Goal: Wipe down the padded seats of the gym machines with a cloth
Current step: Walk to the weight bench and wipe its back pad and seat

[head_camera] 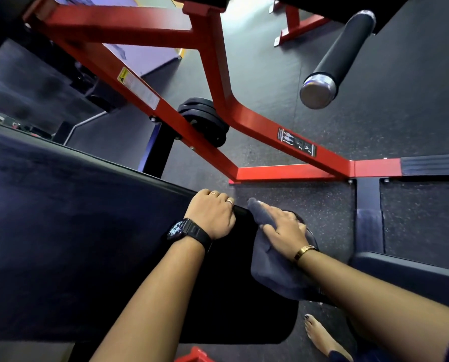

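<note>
A long black padded bench seat fills the lower left of the head view. My left hand, with a black watch on the wrist, grips the seat's far end edge, fingers curled over it. My right hand lies flat, fingers spread, pressing a dark grey cloth against the seat's right corner and side. The cloth hangs over the edge, and my right forearm hides part of it.
A red steel machine frame stands on the speckled rubber floor beyond the seat, with black weight plates behind it. A black foam roller pad juts out at upper right. Another dark pad is at right. A bare foot stands below.
</note>
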`<state>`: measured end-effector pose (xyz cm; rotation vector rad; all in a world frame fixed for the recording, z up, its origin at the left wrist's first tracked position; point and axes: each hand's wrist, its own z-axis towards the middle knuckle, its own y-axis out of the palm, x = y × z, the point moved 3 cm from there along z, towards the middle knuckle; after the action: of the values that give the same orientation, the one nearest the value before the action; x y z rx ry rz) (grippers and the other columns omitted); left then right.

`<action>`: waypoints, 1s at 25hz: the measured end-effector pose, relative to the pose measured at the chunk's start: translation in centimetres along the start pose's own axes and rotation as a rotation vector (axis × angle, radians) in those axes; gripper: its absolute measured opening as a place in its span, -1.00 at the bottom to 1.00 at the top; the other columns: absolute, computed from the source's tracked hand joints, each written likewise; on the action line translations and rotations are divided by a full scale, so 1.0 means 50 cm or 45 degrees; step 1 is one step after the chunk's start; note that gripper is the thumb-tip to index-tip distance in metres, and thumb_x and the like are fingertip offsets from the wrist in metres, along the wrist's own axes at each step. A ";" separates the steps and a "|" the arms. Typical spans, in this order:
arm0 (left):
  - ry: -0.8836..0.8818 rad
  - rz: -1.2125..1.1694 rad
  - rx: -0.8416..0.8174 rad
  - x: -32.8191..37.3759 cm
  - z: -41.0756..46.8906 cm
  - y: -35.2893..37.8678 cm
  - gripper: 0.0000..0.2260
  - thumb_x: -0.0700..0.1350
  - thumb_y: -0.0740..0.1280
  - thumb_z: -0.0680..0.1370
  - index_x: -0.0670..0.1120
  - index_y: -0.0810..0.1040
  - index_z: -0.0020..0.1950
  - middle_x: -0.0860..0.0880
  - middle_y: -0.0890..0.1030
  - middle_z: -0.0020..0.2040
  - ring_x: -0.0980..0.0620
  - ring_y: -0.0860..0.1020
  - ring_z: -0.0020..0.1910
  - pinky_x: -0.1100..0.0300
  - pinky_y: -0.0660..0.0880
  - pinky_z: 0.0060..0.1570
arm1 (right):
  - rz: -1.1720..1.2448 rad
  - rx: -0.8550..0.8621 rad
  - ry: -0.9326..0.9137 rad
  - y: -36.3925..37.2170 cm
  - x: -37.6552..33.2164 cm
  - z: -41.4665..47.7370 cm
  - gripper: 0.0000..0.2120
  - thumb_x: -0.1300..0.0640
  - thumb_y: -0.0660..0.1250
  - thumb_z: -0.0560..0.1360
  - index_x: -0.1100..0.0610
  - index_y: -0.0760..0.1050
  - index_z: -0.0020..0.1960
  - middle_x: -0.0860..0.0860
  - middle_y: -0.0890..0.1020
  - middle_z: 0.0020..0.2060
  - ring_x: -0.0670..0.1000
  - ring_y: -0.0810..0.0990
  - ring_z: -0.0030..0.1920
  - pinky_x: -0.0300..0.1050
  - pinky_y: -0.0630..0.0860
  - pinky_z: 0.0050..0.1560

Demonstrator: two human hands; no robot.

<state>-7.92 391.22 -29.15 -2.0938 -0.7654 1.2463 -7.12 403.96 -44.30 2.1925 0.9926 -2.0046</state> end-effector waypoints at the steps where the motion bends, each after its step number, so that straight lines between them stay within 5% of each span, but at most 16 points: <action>1: 0.002 -0.006 -0.001 0.006 0.006 0.002 -0.63 0.04 -0.02 0.48 -0.05 0.55 -0.06 -0.03 0.64 -0.07 -0.07 0.59 -0.10 0.11 0.40 -0.09 | 0.021 -0.036 0.002 0.000 0.006 0.003 -0.36 -0.19 0.04 0.33 -0.36 0.04 0.41 -0.29 0.39 0.33 0.01 0.35 0.33 0.19 0.25 0.34; 5: 0.044 -0.033 0.002 0.039 0.026 0.011 -0.70 0.00 0.07 0.53 -0.08 0.53 0.04 -0.05 0.61 0.03 -0.09 0.57 0.00 0.09 0.39 -0.04 | 0.223 -0.049 0.096 0.000 0.072 0.012 -0.41 -0.10 0.11 0.40 -0.21 0.21 0.43 -0.04 0.42 0.38 0.10 0.36 0.37 0.02 0.25 0.39; 9: 0.105 -0.029 -0.017 0.099 0.050 0.033 -0.67 0.01 0.06 0.54 -0.10 0.48 0.17 -0.06 0.57 0.12 -0.09 0.54 0.08 0.09 0.37 0.00 | 0.460 -0.010 0.404 0.025 0.136 -0.035 -0.44 0.13 0.20 0.55 -0.01 0.12 0.50 0.13 0.30 0.43 0.16 0.30 0.41 -0.01 0.20 0.40; 20: 0.148 -0.038 -0.060 0.159 0.081 0.062 -0.65 0.01 0.06 0.54 -0.10 0.46 0.20 -0.08 0.55 0.16 -0.10 0.52 0.11 0.05 0.37 0.03 | 0.467 0.039 0.403 0.024 0.126 -0.037 -0.41 0.14 0.22 0.53 -0.08 0.11 0.50 0.10 0.28 0.44 0.12 0.25 0.43 0.02 0.11 0.46; 25: 0.264 0.022 -0.056 0.177 0.081 0.072 -0.67 -0.01 0.03 0.54 -0.10 0.47 0.14 -0.06 0.57 0.10 -0.10 0.55 0.05 0.05 0.36 0.04 | 0.767 0.102 0.718 0.073 0.153 -0.126 -0.38 0.13 0.20 0.57 0.07 -0.01 0.54 0.20 0.17 0.47 0.14 0.20 0.45 -0.16 0.11 0.38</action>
<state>-7.39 395.95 -38.36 -2.2264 -0.6882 1.0094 0.01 406.96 -51.48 2.7227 0.1846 -1.2129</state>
